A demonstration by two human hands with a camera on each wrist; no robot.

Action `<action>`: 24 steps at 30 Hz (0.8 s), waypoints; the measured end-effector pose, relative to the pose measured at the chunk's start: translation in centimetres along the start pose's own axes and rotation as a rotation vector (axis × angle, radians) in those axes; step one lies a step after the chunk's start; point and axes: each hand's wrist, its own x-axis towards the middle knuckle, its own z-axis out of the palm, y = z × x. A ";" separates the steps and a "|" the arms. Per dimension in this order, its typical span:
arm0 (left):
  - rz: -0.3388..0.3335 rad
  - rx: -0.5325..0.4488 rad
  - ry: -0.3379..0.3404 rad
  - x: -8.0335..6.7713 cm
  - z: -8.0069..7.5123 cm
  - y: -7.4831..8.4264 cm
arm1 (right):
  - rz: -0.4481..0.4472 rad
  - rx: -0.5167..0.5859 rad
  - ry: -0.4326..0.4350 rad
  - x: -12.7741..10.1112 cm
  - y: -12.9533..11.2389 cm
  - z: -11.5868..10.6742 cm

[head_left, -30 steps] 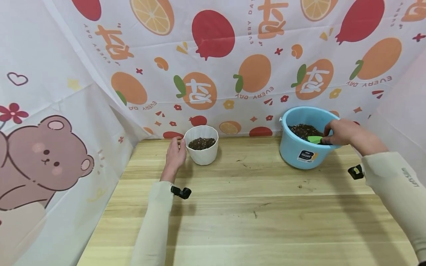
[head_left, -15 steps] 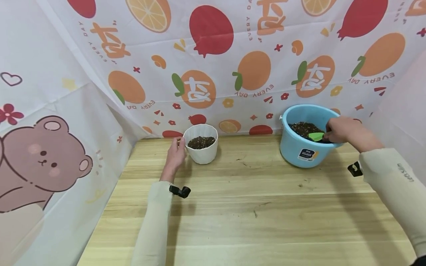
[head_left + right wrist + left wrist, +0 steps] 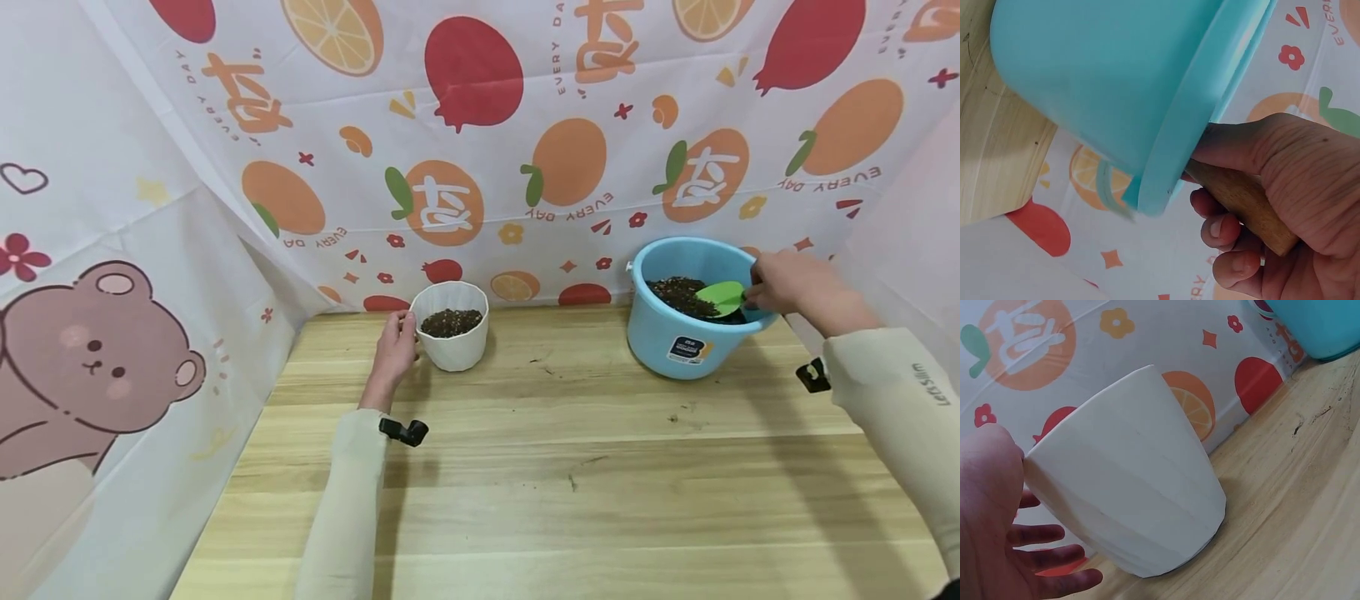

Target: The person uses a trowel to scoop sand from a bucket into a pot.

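Note:
A white flowerpot (image 3: pixel 453 350) with dark soil (image 3: pixel 452 322) in it stands upright at the table's back left. My left hand (image 3: pixel 393 352) touches the left side of its rim. In the left wrist view, the thumb meets the rim and the other fingers (image 3: pixel 1054 556) are extended and spread beside the wall. At the back right is a light blue bucket (image 3: pixel 663 343), partly filled with soil (image 3: pixel 681 293). My right hand (image 3: pixel 795 287), over the bucket's right rim, grips a small trowel by its wooden handle (image 3: pixel 1244 203); its green blade (image 3: pixel 722 297) lies at the soil inside.
Both containers stand on a wooden table (image 3: pixel 555 492) near a fruit-print cloth (image 3: pixel 525 100) hanging behind. A cloth with a bear print (image 3: pixel 112 350) hangs at the left. Soil crumbs (image 3: pixel 673 418) are scattered on the tabletop.
Inside the bucket, the trowel's blade has shifted slightly right and shows more of its green face. My right hand has moved a little up and right. The left hand and flowerpot stay put.

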 end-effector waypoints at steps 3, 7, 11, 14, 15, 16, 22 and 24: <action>-0.015 -0.024 -0.005 0.0 0.0 0.1 | 0.019 0.006 0.001 -0.1 0.3 -0.3; -0.044 -0.083 -0.022 0.0 -0.1 -0.1 | 0.038 -0.010 -0.002 -0.1 0.7 -0.6; -0.060 -0.133 -0.027 0.1 -0.1 -0.2 | 0.043 -0.031 -0.004 -0.2 1.1 -1.0; -0.058 -0.174 -0.034 0.2 -0.1 -0.4 | 0.039 -0.053 -0.012 -0.2 1.1 -1.4; -0.059 -0.194 -0.040 0.2 -0.1 -0.4 | 0.038 -0.060 -0.016 -0.2 1.1 -1.5; -0.063 -0.213 -0.049 0.2 -0.1 -0.4 | 0.040 -0.068 -0.020 -0.2 1.1 -1.7; -0.120 -0.325 -0.078 0.3 -0.2 -0.5 | 0.043 -0.087 -0.023 -0.2 0.9 -2.2; -0.140 -0.351 -0.084 0.2 -0.2 -0.4 | 0.047 -0.092 -0.025 -0.2 0.8 -2.3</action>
